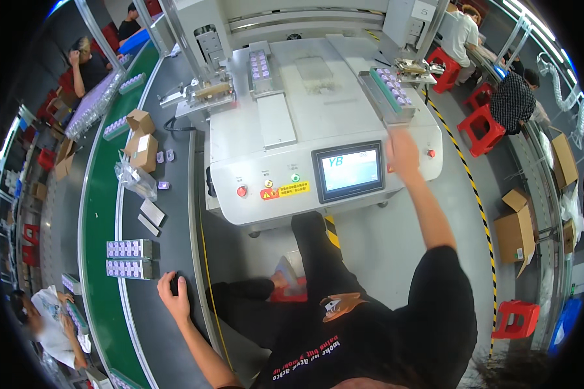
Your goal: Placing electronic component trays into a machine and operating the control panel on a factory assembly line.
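Observation:
My right arm reaches forward over the machine, and my right hand point(403, 154) is at the near end of the right-hand slide, beside the touchscreen point(349, 170). Motion smears its fingers, so their grip cannot be made out. Just beyond it, a green tray point(384, 92) holds rows of small purple-and-white pieces. My left hand point(174, 297) rests on the dark tabletop, fingers curled round a small black object point(174, 283) of unclear kind. Past that hand, two grey trays point(150, 270) of purple-topped pieces lie side by side. A similar tray point(260, 70) sits on the machine's left slide.
Red buttons point(242, 191) flank the machine's front panel. An opened carton point(142, 150), a clear plastic bag point(136, 178) and loose pieces point(164, 185) lie on the left table, beside a green conveyor point(97, 217). Several people sit at both sides. A red stool point(516, 319) stands at right.

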Tool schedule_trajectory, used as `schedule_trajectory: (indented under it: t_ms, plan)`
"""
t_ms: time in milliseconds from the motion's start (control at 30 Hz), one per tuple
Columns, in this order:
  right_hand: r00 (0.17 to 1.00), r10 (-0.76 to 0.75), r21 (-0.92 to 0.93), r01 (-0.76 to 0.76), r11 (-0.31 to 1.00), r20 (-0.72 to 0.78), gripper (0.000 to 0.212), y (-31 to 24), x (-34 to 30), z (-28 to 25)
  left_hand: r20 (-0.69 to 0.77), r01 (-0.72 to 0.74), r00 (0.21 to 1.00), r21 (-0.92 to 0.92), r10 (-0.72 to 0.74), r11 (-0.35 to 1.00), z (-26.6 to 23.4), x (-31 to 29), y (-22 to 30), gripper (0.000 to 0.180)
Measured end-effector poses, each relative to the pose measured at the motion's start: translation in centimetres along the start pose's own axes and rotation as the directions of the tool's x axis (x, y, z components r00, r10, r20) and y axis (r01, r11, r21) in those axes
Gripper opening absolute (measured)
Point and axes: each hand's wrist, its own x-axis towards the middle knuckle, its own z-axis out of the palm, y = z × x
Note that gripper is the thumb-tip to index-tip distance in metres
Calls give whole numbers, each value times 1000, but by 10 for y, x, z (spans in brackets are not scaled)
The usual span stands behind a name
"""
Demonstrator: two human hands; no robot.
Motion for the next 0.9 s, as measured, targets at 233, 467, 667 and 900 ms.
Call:
schedule_trajectory:
  t_ms: [233, 467, 667, 900]
  plan:
    - [972, 212, 11, -215, 977, 105, 60, 14, -109, 5, -39, 10, 999, -13, -10, 1000, 10, 12, 13, 23]
    - [987, 163, 72, -163, 984, 8, 67, 14, -115, 24, -88, 78, 993, 11, -77, 997, 11, 5, 17, 25]
    - [945, 308, 370, -250, 895, -106, 43, 26, -130, 60, -196, 32, 980, 26, -26, 999, 14, 6, 20, 28]
    - [969, 38, 33, -31, 999, -245, 53, 31, -127, 52, -486, 299, 805, -163, -340, 940, 20, 7, 4, 64]
